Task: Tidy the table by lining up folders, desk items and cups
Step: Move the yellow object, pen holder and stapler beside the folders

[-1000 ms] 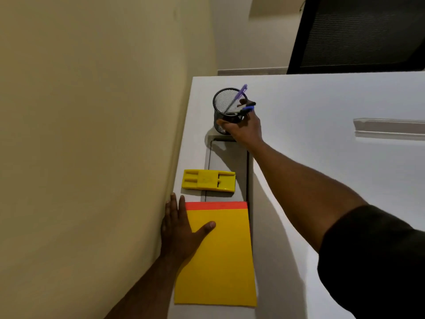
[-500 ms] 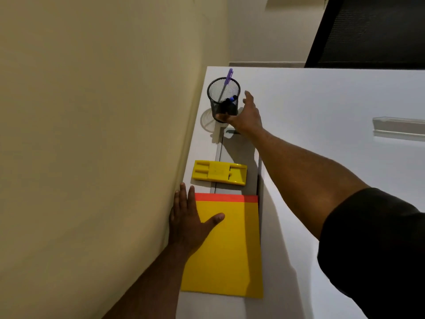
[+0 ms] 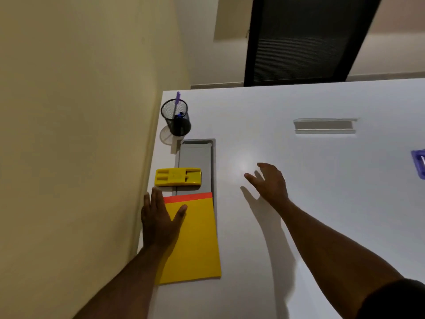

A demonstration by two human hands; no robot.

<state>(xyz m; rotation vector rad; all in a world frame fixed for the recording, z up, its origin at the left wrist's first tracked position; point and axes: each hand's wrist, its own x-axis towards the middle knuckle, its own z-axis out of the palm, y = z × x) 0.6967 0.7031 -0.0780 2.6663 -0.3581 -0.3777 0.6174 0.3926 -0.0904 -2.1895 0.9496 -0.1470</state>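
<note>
Your yellow folder (image 3: 195, 238) lies flat on the white bench (image 3: 299, 215), close to the bench's left edge by the cream wall (image 3: 80, 134), with an orange-red strip along its far end. Your left hand (image 3: 158, 221) rests palm-down on its near-left part, fingers (image 3: 156, 199) extended flat toward the wall side and the thumb spread across the yellow cover, gripping nothing.

Just beyond the folder sits the yellow desk item (image 3: 177, 177), a flat moulded piece lying crosswise, partly over a grey recessed panel (image 3: 197, 155) set into the bench; the folder's far right corner also overlaps that panel. Farther on, near the bench's far-left corner, the black mesh pen cup (image 3: 176, 120) stands upright with a purple pen (image 3: 177, 100) sticking out; what else is inside is too dark to make out.

Your right hand (image 3: 269, 183) hangs over bare bench, well apart from the row on the left, fingers spread open and empty. Whether it touches the surface you cannot tell.

To the right, a long grey slot (image 3: 325, 126) is set into the bench. A purple object (image 3: 419, 163) is cut off by the right frame edge, so its kind is unclear. A dark panel (image 3: 303, 40) stands behind the bench.
</note>
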